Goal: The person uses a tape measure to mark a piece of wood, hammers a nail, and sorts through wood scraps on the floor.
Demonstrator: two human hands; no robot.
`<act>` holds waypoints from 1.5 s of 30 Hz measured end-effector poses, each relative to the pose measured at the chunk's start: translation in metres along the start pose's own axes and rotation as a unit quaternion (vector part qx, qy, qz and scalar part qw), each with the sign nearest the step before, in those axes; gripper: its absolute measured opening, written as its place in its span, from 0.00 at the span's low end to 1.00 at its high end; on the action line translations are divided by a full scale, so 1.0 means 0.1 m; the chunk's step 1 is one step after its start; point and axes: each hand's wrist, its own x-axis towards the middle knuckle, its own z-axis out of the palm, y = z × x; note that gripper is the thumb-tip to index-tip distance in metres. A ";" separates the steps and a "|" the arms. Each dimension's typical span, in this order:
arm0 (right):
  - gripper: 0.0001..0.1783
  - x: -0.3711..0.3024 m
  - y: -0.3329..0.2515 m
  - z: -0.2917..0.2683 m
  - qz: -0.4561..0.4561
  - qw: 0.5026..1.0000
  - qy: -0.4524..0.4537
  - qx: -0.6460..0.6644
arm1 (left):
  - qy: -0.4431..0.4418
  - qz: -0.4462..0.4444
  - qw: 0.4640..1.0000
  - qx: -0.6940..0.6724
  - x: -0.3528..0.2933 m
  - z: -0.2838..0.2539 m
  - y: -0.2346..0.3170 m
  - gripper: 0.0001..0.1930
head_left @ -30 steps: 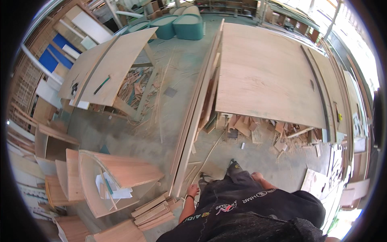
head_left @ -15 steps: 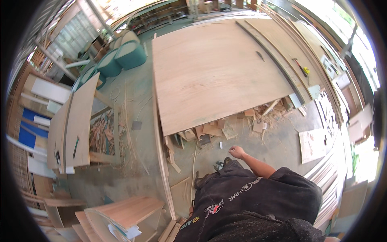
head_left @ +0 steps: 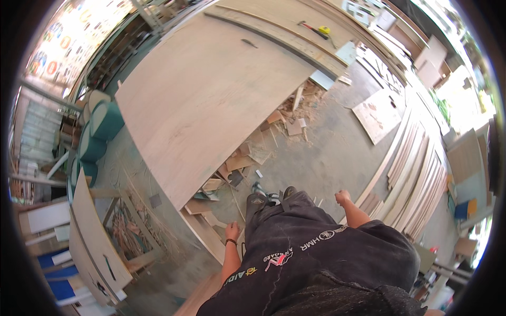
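My left hand [head_left: 232, 230], with a dark band at the wrist, hangs beside my left leg, close to the near corner of a large plywood sheet [head_left: 211, 100]. Its fingers look curled in, and nothing shows in them. On the other side of my body my right hand [head_left: 342, 197] is held out over the floor, loosely closed, with no object visible in it. Neither hand touches the sheet. A hammer [head_left: 314, 30] and a yellow tape measure [head_left: 324, 30] lie together at the sheet's far side, beyond a long dark-edged board [head_left: 274, 39].
Wood offcuts [head_left: 247, 158] litter the floor along the sheet's near edge. Long wooden strips [head_left: 414, 174] lie in a stack at the right. A stained board [head_left: 377, 116] rests on the floor. Green rounded seats [head_left: 103, 124] and a plywood-topped stand [head_left: 95, 242] are at the left.
My view has turned to the right, so the sheet now sits further left and slanted. My left hand has come into view, and my right hand has moved outward to the right.
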 end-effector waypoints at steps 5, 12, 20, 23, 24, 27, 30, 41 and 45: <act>0.17 -0.41 0.32 0.20 0.045 0.996 -0.031 0.076 | -0.161 0.071 0.968 0.178 0.23 0.58 1.13 0.26; 0.22 -0.47 -0.41 0.36 -0.044 0.997 -0.031 0.059 | -0.274 0.205 0.903 0.259 0.12 1.36 2.66 0.29; 0.21 0.05 -1.40 -0.72 -0.092 0.989 0.018 0.111 | -0.467 0.224 0.822 0.238 0.25 2.27 4.03 0.31; 0.19 0.18 -1.63 -1.36 -0.125 0.987 0.058 0.087 | -0.496 0.266 0.792 0.236 0.13 2.60 4.61 0.29; 0.18 0.25 -1.63 -1.55 -0.110 0.985 0.072 0.111 | -0.504 0.263 0.786 0.242 0.10 2.72 4.76 0.29; 0.17 0.49 -1.83 -2.11 -0.102 0.961 0.139 0.214 | -0.533 0.240 0.771 0.251 0.09 3.07 5.13 0.29; 0.16 0.76 -2.07 -2.65 -0.140 0.931 0.225 0.251 | -0.564 0.227 0.742 0.282 0.07 3.37 5.52 0.31; 0.29 2.56 -3.05 -6.10 -0.179 0.831 0.517 0.095 | -0.451 0.278 0.807 0.261 0.15 4.21 6.26 0.30; 0.39 3.33 -3.55 -7.22 -0.111 0.859 0.499 -0.026 | -0.325 0.144 0.923 0.147 -0.17 4.43 6.21 0.28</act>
